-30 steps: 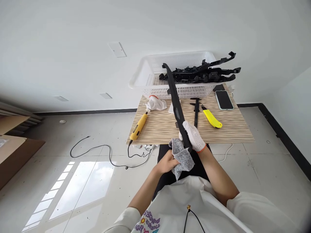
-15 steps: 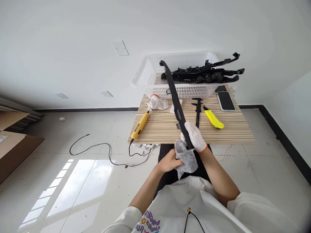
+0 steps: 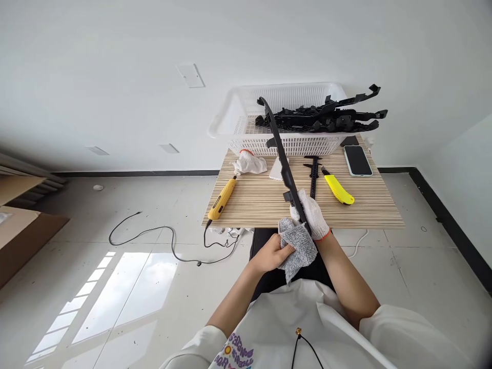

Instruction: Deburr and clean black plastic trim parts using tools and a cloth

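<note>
My right hand [image 3: 313, 215], in a white knit glove, is closed around the lower part of a long, curved black plastic trim strip [image 3: 283, 159] with small tabs along its side. The strip slants up and left from my lap, its far end in front of the basket. Bare, my left hand [image 3: 273, 253] grips a grey cloth [image 3: 300, 251] with the thumb on top. The cloth lies against the strip's near end and hides it.
On the striped table [image 3: 261, 205] are a yellow corded rotary tool [image 3: 222, 199], a white glove [image 3: 249, 163], a black caliper [image 3: 314, 177], a yellow utility knife [image 3: 338, 188] and a phone [image 3: 357, 160]. A white basket [image 3: 284, 143] behind holds several black strips [image 3: 323, 118].
The black strip has rolled so its narrower edge faces me, and its top has shifted slightly right. The cloth has moved a little right and now covers the strip's near end.
</note>
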`<state>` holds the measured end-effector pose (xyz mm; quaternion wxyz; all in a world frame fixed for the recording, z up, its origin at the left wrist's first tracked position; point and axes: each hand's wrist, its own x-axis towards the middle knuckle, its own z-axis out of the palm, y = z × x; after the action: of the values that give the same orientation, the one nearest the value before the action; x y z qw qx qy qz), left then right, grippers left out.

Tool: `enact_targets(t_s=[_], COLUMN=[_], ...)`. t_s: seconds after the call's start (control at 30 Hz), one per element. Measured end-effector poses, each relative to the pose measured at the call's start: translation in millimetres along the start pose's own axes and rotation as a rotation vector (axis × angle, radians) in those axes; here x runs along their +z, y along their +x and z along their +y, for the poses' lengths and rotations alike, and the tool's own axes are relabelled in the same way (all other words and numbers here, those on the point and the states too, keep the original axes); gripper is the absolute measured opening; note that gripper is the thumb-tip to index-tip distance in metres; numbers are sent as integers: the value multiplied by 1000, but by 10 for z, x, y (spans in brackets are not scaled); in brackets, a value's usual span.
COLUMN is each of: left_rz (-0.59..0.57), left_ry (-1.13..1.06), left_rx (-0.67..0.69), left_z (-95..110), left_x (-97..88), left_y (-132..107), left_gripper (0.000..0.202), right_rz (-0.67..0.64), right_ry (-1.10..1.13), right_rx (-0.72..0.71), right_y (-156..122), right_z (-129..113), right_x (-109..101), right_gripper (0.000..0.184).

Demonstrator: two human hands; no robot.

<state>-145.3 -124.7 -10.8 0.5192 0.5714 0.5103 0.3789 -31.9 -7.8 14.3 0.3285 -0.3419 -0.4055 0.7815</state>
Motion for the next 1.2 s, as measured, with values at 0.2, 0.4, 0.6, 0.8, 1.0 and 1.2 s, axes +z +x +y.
enact_targets(t_s=[0.2,0.4,0.6,0.8,1.0,1.2], left_rz=[-57,-77,-37,-79,-151,-164], left_ry=[-36,115,73,72,141,61], left_rx=[45,83,26,52,162,176], left_z=[100,154,237,259,219,208], left_x=[11,-57,-22,-39,-104,-63], left_y=[85,37,80,92,33,73], left_gripper=[37,39,27,26,31,32], right_rz=[-18,-20,-36,-24,-45,-70], right_ry=[-135,-77,-97,-125,-57,-51], right_rx=[-56,-31,-33,-25,-10,5], right_y=[-92,-29,-26,-73,-32,-56], right_z=[-91,-39,-30,-51,-22,-37], right_x=[48,-27,-42,-2,-27,-24], right_gripper=[58,61,63,59,61,63])
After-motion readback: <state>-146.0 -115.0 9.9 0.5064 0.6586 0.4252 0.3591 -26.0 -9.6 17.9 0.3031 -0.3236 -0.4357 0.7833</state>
